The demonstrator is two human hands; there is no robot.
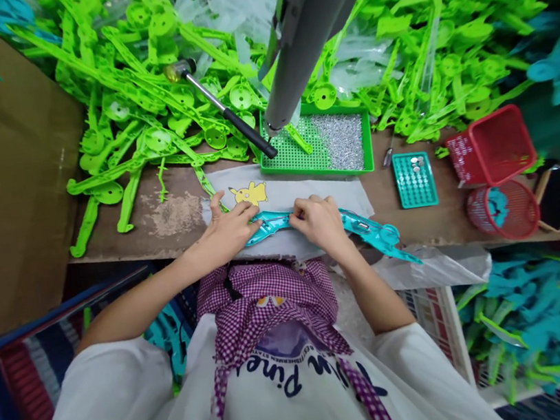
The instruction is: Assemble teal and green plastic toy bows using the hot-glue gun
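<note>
A long, curved blue plastic part [274, 223] lies open side up across a grey cloth [345, 195] at the table's front edge. My left hand [233, 229] grips its left end, fingertips on its upper side and one digit sticking up. Curled over its narrow middle is my right hand [319, 222], with thumb and fingertips pressed together on the part. Any small piece between those fingertips is hidden. A thin dark line runs along the part between my hands. Its right end slopes past my right wrist. A yellow cartoon figure [251, 194] shows on the cloth beyond my left hand.
Heaped green plastic parts [147, 82] cover the back. A mallet [229, 113] leans onto a green tray [317, 174] of small metal pieces. A grey post [307, 32] slants overhead. Right stand a teal tray [414, 180], red baskets [503, 144] and a phone [557, 197]; left, a cardboard box [0, 187].
</note>
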